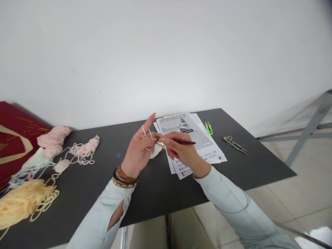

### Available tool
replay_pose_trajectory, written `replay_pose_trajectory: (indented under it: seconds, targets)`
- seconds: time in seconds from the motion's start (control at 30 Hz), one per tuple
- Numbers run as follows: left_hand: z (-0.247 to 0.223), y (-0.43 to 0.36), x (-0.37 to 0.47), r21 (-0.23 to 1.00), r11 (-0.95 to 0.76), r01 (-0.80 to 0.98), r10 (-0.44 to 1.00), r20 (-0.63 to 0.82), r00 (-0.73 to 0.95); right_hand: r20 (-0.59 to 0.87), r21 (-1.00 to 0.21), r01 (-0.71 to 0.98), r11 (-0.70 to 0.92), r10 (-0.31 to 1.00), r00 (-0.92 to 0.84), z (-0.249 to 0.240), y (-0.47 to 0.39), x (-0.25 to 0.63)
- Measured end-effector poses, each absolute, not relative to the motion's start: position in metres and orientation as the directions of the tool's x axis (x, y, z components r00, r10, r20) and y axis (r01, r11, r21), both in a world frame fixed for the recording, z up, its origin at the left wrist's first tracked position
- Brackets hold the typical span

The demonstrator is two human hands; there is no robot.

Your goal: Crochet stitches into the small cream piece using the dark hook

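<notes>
My left hand (141,148) is raised over the table with its index finger pointing up and white yarn (144,130) looped around that finger. Its thumb and other fingers pinch a small white crochet piece (156,150), partly hidden behind both hands. My right hand (181,148) grips a crochet hook (187,142) with a dark reddish-brown handle. The hook's tip meets the yarn and the crochet piece between the two hands. A small orange bit (162,149) shows at the piece's edge.
Printed sheets (204,141) lie behind my right hand on the black table (155,193). Right of them are green thread snips (208,128) and scissors (236,145). Pink yarn (54,136), pale pink strands (85,149), yellow yarn (23,202) and a red bag (15,141) are at left.
</notes>
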State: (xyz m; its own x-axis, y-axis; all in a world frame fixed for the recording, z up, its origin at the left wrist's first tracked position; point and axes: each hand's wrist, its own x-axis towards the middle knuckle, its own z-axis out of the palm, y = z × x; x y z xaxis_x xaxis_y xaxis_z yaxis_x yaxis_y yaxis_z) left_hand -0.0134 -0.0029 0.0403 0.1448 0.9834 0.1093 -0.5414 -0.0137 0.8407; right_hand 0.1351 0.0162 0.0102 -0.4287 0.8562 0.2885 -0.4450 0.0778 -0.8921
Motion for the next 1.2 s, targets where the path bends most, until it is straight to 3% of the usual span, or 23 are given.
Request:
replay_pose_trajectory:
  seconds: [0.23,0.57,0.83,1.2]
  targets:
    - [0.045,-0.004,-0.022,0.934,-0.04,-0.356,0.991,0.081,0.102,0.186,-0.835,-0.549,-0.036,0.92,-0.345,0.012,0.021,0.132]
    - [0.045,-0.007,-0.028,0.827,-0.021,-0.562,0.931,0.222,0.291,0.109,-0.712,-0.672,-0.205,0.913,-0.394,0.018,0.018,0.131]
    - [0.048,-0.009,-0.03,0.84,0.027,-0.542,0.883,0.234,0.407,0.111,-0.605,-0.732,-0.313,0.877,-0.467,0.016,0.012,0.132]
    - [0.048,-0.013,-0.032,0.844,0.064,-0.532,0.848,0.236,0.475,0.2,-0.697,-0.694,-0.18,0.881,-0.429,0.022,0.005,0.132]
